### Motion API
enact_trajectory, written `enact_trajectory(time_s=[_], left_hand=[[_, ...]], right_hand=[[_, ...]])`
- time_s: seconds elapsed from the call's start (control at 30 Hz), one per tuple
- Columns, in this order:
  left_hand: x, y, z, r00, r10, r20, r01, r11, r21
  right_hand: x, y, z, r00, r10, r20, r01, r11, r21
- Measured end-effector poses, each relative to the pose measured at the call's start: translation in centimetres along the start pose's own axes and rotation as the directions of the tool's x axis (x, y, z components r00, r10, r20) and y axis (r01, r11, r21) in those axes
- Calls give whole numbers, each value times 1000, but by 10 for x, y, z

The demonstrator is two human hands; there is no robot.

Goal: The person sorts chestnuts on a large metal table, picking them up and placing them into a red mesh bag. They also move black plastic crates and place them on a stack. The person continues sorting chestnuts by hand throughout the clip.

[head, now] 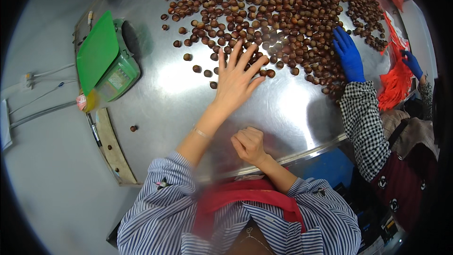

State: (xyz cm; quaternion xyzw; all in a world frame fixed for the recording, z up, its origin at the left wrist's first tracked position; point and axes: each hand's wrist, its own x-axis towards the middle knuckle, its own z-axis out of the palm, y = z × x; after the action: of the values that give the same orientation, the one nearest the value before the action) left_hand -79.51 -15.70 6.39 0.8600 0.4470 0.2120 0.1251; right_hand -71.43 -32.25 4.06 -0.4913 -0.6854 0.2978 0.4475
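Loose chestnuts (290,17) are spread across a stainless-steel tabletop (170,120), thickest at the far right and thinner toward the left. My left hand (236,76) reaches over the near edge of the spread, palm down with fingers apart. Its fingertips are among the chestnuts, several of which lie partly hidden under and between the fingers. A thin band circles that wrist. My right hand (250,145) is curled into a fist above the steel near the table's front edge, away from the chestnuts. Nothing shows between its fingers, and the inside of the fist is hidden.
At left stands a green scale (122,76) with a tilted green tray (99,53). Nearby are a tape roll (90,100), a pen (95,132) and a beige strip (113,148). A co-worker's blue-gloved hand (348,56) touches the chestnuts; red netting (393,92) lies at right.
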Motion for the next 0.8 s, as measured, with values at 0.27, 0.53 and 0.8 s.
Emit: enact_trajectory(time_s=[0.27,0.53,0.8], left_hand=[[29,-75,13,965,-117,-236,90,989,-119],[72,-19,23,973,170,-158,-178,983,-38],[134,-58,39,996,-24,-85,34,992,118]], right_hand=[[3,2,-1,1000,29,4,-29,1000,-11],[4,-3,1,999,39,-28,-39,999,-4],[8,-20,-12,997,37,-68,-35,999,39]])
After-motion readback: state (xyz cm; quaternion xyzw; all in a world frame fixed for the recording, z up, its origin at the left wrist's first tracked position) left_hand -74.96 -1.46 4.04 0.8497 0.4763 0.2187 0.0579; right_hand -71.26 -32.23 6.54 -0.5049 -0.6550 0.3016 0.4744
